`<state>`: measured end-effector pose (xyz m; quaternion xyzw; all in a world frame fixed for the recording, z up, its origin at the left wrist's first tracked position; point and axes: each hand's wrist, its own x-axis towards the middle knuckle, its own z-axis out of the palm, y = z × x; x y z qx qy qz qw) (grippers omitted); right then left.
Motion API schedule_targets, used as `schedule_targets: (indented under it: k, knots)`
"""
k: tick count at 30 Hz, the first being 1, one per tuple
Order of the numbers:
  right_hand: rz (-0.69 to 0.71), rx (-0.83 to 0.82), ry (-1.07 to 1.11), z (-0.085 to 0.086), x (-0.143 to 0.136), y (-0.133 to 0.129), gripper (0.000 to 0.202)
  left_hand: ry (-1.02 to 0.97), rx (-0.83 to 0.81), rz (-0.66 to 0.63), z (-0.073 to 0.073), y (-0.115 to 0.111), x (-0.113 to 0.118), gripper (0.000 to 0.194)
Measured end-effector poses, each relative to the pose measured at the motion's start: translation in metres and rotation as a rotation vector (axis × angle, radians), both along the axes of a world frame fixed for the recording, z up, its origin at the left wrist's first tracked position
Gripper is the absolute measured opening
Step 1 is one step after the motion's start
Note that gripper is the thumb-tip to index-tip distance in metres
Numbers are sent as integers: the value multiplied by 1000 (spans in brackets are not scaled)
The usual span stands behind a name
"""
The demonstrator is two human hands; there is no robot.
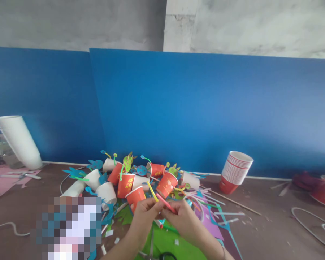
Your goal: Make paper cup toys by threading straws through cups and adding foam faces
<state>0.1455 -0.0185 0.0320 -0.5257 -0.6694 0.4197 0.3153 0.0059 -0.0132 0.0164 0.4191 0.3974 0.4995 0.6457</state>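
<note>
A: In the head view, what are the two hands doing?
B: They meet over the middle of the desk (273,233). The left hand (144,216) is closed in a pinch on the yellow straw (152,190); the right hand (182,216) is pinched closed on the pink straw (166,203).
A: Are the straws joined?
B: I can't tell. Their upper parts lie very near each other, just above the fingertips.
A: And around them?
B: Behind is a jumble of red and white paper cups (167,184), several with blue or green cutouts. Under the hands lies green paper (188,250), with scissors (151,242) partly in view at the bottom edge. To the right are purple paper (212,224), loose straws (234,213) and, farther off, a leaning cup stack (237,169).
A: The left side?
B: A tall white stack (18,142) tilts near the blue panel (178,108).
</note>
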Motion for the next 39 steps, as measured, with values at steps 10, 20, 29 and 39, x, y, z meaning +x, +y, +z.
schedule_targets:
  k: [10, 20, 29, 39]
  knots:
    - [-62, -81, -61, 6, 0, 1, 36, -31, 9, 41, 2, 7, -7, 46]
    - [11, 28, -102, 2, 3, 1, 36, -4, 21, 5, 2, 6, -5, 45]
    - [39, -14, 13, 0, 1, 3, 41, -4, 37, 22, -6, 3, -1, 46]
    - [-39, -41, -104, 4, 8, 4, 45, 16, 16, 5, -5, 11, -4, 49]
